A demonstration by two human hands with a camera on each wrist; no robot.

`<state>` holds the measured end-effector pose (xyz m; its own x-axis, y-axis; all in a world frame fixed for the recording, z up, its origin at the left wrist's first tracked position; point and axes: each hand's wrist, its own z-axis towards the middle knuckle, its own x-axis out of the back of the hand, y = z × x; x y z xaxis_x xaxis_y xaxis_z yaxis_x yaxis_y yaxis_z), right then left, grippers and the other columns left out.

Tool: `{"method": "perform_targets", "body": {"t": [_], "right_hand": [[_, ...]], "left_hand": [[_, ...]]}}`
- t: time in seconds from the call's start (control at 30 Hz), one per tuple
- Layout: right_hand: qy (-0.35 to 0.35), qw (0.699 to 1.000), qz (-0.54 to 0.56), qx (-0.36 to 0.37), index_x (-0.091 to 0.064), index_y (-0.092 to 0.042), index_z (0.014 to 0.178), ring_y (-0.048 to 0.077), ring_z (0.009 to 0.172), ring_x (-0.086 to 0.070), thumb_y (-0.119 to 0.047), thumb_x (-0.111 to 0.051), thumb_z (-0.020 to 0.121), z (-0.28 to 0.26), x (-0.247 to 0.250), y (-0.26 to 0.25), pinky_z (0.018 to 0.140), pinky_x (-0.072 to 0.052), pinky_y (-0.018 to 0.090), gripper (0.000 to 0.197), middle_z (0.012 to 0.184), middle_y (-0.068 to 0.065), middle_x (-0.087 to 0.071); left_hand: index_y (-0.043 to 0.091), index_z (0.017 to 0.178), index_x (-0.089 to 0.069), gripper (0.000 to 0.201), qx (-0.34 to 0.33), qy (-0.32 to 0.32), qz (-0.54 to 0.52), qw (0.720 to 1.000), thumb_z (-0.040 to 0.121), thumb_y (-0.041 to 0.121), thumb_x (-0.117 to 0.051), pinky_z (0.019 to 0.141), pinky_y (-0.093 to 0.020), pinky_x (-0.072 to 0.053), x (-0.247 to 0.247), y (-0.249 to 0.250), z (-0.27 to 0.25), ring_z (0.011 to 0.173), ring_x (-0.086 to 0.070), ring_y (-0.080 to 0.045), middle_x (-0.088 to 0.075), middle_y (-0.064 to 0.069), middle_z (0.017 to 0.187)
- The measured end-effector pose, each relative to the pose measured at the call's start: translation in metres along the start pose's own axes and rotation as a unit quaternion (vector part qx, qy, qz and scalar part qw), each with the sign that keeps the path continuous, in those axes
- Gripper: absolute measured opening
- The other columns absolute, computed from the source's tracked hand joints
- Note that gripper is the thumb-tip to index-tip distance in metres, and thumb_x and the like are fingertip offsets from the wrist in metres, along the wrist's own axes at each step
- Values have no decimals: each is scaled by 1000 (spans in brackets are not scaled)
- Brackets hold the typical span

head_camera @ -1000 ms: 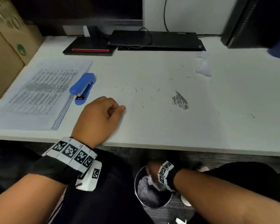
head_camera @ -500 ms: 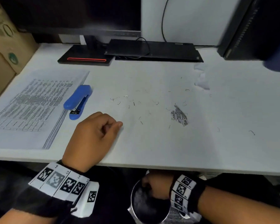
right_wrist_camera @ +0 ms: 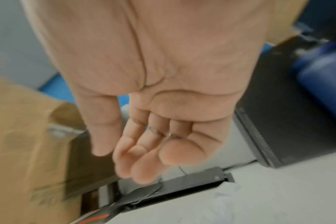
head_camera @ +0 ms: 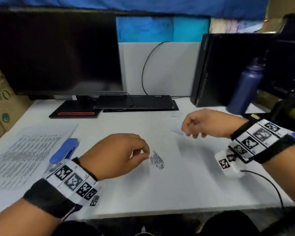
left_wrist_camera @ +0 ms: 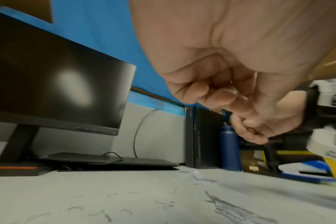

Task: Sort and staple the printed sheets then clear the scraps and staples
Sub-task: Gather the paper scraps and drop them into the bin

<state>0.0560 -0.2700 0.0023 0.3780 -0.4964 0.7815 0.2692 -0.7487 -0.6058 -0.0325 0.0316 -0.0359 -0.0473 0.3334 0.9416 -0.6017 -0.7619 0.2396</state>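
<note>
A torn printed scrap (head_camera: 157,161) lies mid-desk, with several loose staples (left_wrist_camera: 113,195) scattered to its left. My left hand (head_camera: 144,155) hovers just left of the scrap with its fingers curled tight (left_wrist_camera: 217,92); nothing shows inside them. My right hand (head_camera: 191,132) hangs over a small white paper scrap (head_camera: 176,130) farther back. Its fingers are loosely curled and the palm is empty (right_wrist_camera: 136,159). The blue stapler (head_camera: 65,149) lies beside the stack of printed sheets (head_camera: 24,155) at the left.
On the white desk (head_camera: 160,198), a dark monitor (head_camera: 54,53) on its stand and a closed laptop (head_camera: 136,102) line the back. A black computer tower (head_camera: 228,68) and a blue bottle (head_camera: 243,89) stand at the back right. Cardboard boxes (head_camera: 0,103) sit to the left.
My right hand has come up from the bin under the desk to above the white scrap. My left hand has lifted off the front edge and moved right toward the printed scrap.
</note>
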Motion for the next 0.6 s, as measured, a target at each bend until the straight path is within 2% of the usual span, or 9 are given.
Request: {"method": "perform_targets", "body": {"t": [0.07,0.13,0.23,0.33,0.43,0.5,0.57,0.6], "right_hand": [[48,998,5,-31,-72,-24,89,9,73,-69,-14,-67,86,28,12,17,63,-50,24,11,82,-7,-75],[77,995,-43,-39,-71,-26,86,10,74,-67,-16,-67,86,54,12,27,64,-48,22,11,81,-6,-72],[92,986,-135,-34,-68,-31,85,13,86,-63,-13,-64,86,85,2,33,75,-45,21,18,89,-11,-66],[75,984,-152,-62,-72,-29,103,16,98,-64,-10,-61,88,112,-4,40,89,-52,26,26,113,-2,-68],[27,976,-187,-111,-62,-29,128,20,115,-61,-19,-71,83,132,-12,44,99,-51,32,47,134,-1,-57],[19,958,-249,-141,-58,-31,132,22,116,-61,-28,-75,79,140,-20,46,93,-52,30,56,136,-2,-53],[20,948,-282,-143,-64,-27,121,20,109,-63,-21,-72,80,149,-23,51,82,-52,26,42,129,-3,-59],[23,953,-270,-139,-68,-24,111,19,102,-65,-16,-70,80,154,-21,53,75,-51,23,32,122,-4,-63]], "left_hand": [[42,112,-68,19,-1,-31,26,999,97,45,-55,73,-19,-48,-8,-1,26,78,-54,2,-59,20,92],[43,118,-66,23,-10,-78,47,996,99,39,-54,83,-29,-52,-21,-3,45,95,-58,-3,-59,17,103],[41,129,-62,34,-20,-138,74,987,96,34,-57,90,-37,-51,-38,-5,60,112,-55,-13,-56,10,114],[47,136,-53,48,-7,-152,73,986,89,42,-62,92,-36,-51,-52,-9,65,113,-49,-11,-49,13,115],[49,133,-56,46,-6,-174,62,983,88,41,-64,95,-34,-50,-60,-14,66,114,-45,-10,-47,15,118],[46,126,-62,38,-3,-176,42,983,89,40,-66,95,-33,-49,-61,-15,65,113,-44,-9,-47,16,117],[43,122,-65,31,10,-173,12,985,91,38,-66,97,-33,-48,-61,-15,63,114,-42,-8,-47,17,117],[41,119,-66,28,15,-169,2,985,91,37,-66,97,-33,-47,-61,-15,62,114,-41,-7,-48,18,117]]}}
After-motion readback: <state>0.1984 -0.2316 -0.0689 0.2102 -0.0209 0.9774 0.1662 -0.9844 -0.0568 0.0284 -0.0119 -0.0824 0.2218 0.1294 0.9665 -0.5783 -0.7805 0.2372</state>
